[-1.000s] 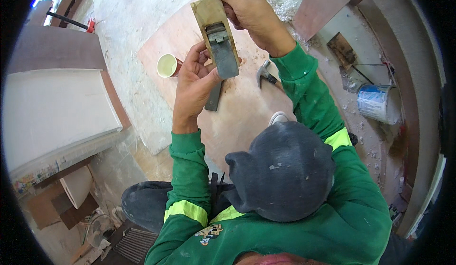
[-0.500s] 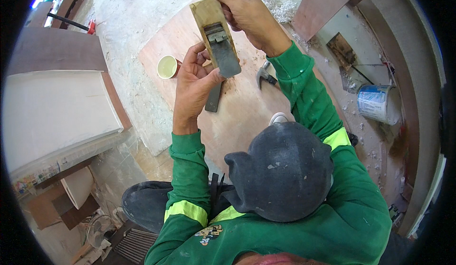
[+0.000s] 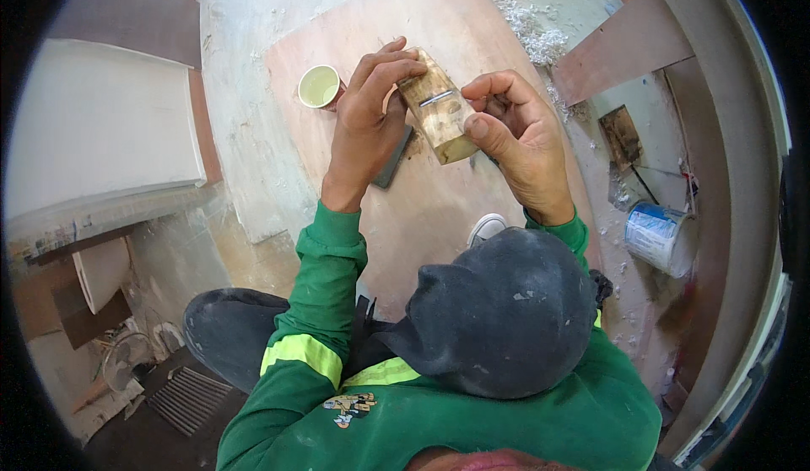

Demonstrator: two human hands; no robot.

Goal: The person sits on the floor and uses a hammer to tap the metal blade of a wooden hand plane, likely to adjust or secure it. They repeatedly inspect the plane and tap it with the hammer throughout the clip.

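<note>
Closest to you, your dark cap (image 3: pixel 498 311) and green sleeves fill the lower view. Above them your left hand (image 3: pixel 369 117) wraps closed around one side of the wooden plane block (image 3: pixel 436 108), held up off the floor, sole turned toward you. Your right hand (image 3: pixel 515 129) steadies the other end, fingers curled, thumb pressed on. The metal blade sits in its slot — I judge the setting unfinished. Beyond lie the plywood sheet (image 3: pixel 439 16), a small green cup (image 3: pixel 320 86), shavings and, rightward, a paint can (image 3: pixel 658 235) — nothing blocks you.
</note>
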